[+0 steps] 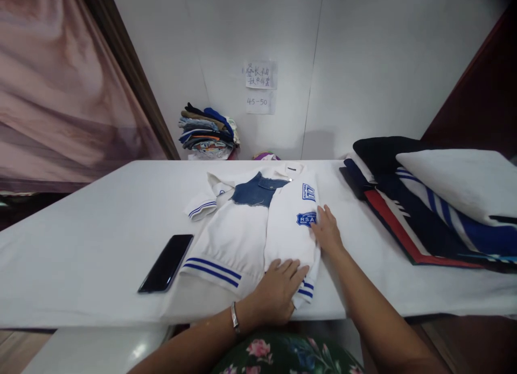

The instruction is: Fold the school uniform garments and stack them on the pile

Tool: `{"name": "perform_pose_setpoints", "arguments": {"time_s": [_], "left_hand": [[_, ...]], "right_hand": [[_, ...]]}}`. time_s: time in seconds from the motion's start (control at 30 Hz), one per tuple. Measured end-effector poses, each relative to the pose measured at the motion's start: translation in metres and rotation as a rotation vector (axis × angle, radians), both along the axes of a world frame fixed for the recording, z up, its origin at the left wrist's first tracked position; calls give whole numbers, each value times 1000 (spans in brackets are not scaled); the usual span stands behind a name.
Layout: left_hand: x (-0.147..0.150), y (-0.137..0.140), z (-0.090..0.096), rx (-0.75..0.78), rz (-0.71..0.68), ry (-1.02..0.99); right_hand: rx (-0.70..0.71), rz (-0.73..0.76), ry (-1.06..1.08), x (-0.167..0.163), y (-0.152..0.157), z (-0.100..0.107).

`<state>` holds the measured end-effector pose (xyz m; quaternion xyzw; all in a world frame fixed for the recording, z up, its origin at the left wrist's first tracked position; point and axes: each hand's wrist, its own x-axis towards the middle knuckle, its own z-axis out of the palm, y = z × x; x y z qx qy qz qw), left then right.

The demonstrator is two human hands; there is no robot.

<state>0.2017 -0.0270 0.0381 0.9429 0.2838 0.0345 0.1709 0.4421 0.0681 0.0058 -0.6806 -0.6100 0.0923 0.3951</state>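
Note:
A white jacket [246, 239] with blue striped trim and a denim-blue chest panel lies front up on the table, its right side folded inward. Its collar points to the wall, and one sleeve [203, 202] sticks out to the left. Blue patches [307, 219] sit on its right half. My left hand [278, 288], with a bracelet at the wrist, lies flat with fingers spread on the jacket's lower front near the hem. Along the jacket's right edge, my right hand [329, 231] rests beside the lower patch, fingers stretched out.
A black phone [166, 263] lies left of the jacket on the white table [81, 245]. To the right are stacked folded garments [428, 212]. Another clothes pile [209, 129] stands beyond the far edge, before a wall with paper notes [261, 75]. A pink curtain [68, 94] hangs left.

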Motion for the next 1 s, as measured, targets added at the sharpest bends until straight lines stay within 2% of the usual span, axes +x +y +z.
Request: {"name": "perform_pose_setpoints", "arguments": {"time_s": [0.07, 0.1, 0.2, 0.27, 0.37, 0.47, 0.53, 0.63, 0.73, 0.87, 0.93, 1.0], "left_hand": [[-1, -1, 0, -25, -3, -5], [-2, -1, 2, -41, -2, -14], [-5, 7, 19, -134, -18, -67], [-3, 17, 34, -191, -15, -155], [5, 36, 45, -83, 85, -262], [14, 50, 30, 55, 226, -150], [16, 56, 12, 43, 252, -53], [14, 58, -9, 26, 238, -27], [12, 58, -14, 30, 244, -46], [11, 56, -9, 6, 259, -60], [10, 55, -8, -10, 265, -65], [10, 55, -8, -27, 260, -69]], "right_hand": [[69, 79, -115, -6, -4, 5], [47, 144, -172, -11, -5, 6], [-216, 316, -327, -26, -10, 8], [-359, 345, -392, -33, -12, 8], [-404, 331, -433, -37, -14, 8], [-403, 311, -426, -34, -14, 7], [-388, 277, -401, -32, -13, 7], [-296, 216, -366, -32, -6, 12], [-127, 214, -366, -41, 14, 29], [35, 212, -389, -56, 67, 53], [-5, 141, -419, -56, 98, 53], [-167, 36, -448, -50, 123, 42]]}}
